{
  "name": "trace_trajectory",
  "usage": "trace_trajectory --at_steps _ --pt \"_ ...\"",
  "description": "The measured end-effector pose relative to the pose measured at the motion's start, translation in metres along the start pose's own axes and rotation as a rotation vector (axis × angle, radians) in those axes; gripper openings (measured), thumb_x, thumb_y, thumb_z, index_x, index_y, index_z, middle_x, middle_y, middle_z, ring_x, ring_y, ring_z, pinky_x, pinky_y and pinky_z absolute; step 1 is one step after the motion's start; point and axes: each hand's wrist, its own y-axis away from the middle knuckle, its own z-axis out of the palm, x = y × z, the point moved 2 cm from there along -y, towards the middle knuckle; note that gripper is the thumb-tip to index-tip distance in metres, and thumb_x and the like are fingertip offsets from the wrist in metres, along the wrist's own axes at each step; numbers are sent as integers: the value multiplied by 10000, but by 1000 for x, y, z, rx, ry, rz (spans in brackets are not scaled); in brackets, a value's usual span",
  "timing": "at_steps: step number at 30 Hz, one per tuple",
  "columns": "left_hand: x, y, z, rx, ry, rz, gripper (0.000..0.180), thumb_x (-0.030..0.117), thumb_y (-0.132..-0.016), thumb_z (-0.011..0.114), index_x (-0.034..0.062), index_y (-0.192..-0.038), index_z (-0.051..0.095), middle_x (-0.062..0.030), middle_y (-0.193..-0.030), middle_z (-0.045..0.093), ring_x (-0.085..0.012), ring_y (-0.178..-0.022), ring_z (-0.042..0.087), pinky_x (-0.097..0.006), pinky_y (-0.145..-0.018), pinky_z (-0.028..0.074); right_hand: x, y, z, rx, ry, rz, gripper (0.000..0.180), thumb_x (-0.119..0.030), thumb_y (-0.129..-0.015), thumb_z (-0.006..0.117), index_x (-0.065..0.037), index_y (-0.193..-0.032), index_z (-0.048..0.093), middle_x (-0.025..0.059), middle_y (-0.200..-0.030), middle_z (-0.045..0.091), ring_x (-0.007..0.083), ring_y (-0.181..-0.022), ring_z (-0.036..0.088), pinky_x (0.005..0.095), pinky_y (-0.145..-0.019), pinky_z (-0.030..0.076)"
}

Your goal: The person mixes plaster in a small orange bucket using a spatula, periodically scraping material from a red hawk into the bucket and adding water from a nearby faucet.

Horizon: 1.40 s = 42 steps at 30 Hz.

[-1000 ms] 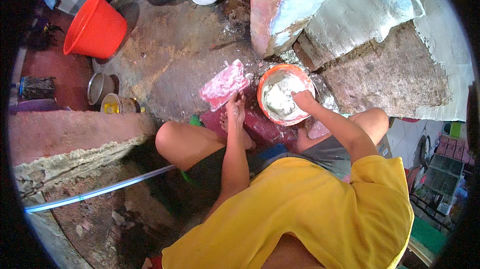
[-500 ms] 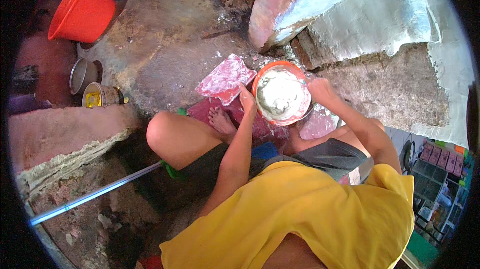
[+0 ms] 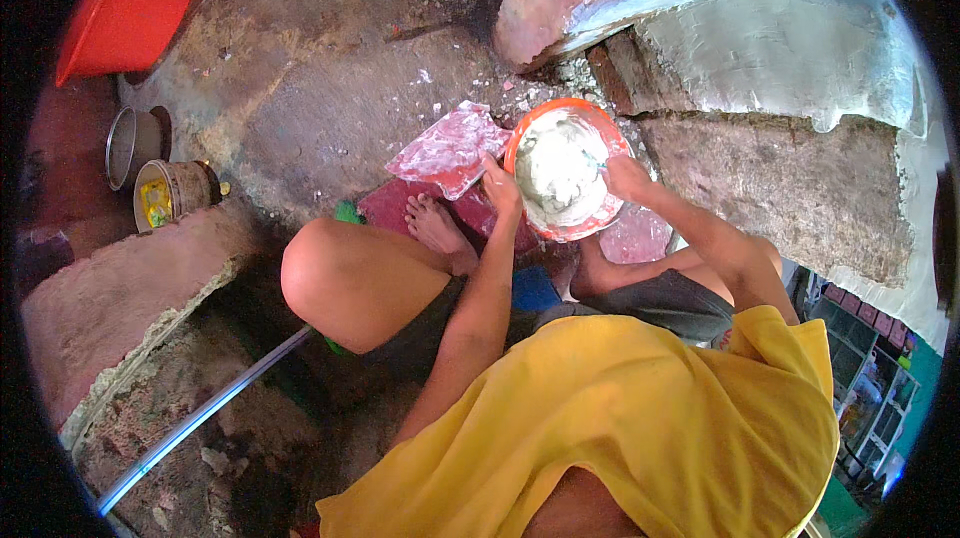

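Note:
An orange-rimmed bowl holds a thick white paste that coats its inner wall. My right hand is closed at the bowl's right side, its knuckles over the rim. It grips a small tool with a bit of teal showing; the rest is hidden by hand and paste. My left hand is by the bowl's left rim, thumb over the near right edge of a red board smeared with white. Its other fingers are partly hidden, and it seems to grip the board.
My bare feet flank the bowl's near side. White crumbs lie on the worn floor beyond. At left stand a red tub, a metal pot and a bucket. A plastered ledge rises at right; a pole lies at lower left.
My right hand has moved left from beside the bowl to over its rim, with the tool's teal part now showing. My left hand stays by the board. The view has shifted.

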Motion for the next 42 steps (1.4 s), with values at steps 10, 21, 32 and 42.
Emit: trace_trajectory --at_steps 10,21,32,42 --pt "0 6 1 -65 -24 -21 678 480 -833 220 -115 -1074 435 -289 -1094 442 -387 -1044 397 -373 -887 274 -3 27 29 -32 -403 369 414 -312 -742 539 93 -821 520 276 -819 531 372 -753 539 414 -674 417" --pt "-20 -8 3 -105 -17 30 653 458 -841 197 -99 -1063 456 -301 -1066 453 -404 -1034 395 -380 -881 280 -16 74 3 -2 -146 132 341 -296 -765 513 36 -836 540 241 -792 546 385 -770 522 428 -690 411" --pt "-3 4 4 17 -27 30 633 460 -837 214 -80 -1031 480 -309 -1027 466 -421 -999 401 -406 -867 277 6 19 -4 -5 284 6 105 -90 -673 508 -42 -669 602 157 -639 578 270 -579 594 389 -515 475" --pt "-1 7 3 -36 28 47 692 486 -841 222 -135 -1062 434 -301 -1111 425 -372 -1060 395 -371 -889 283 -39 59 34 -189 -379 418 497 -327 -757 520 150 -892 487 292 -832 541 382 -765 553 404 -640 439"
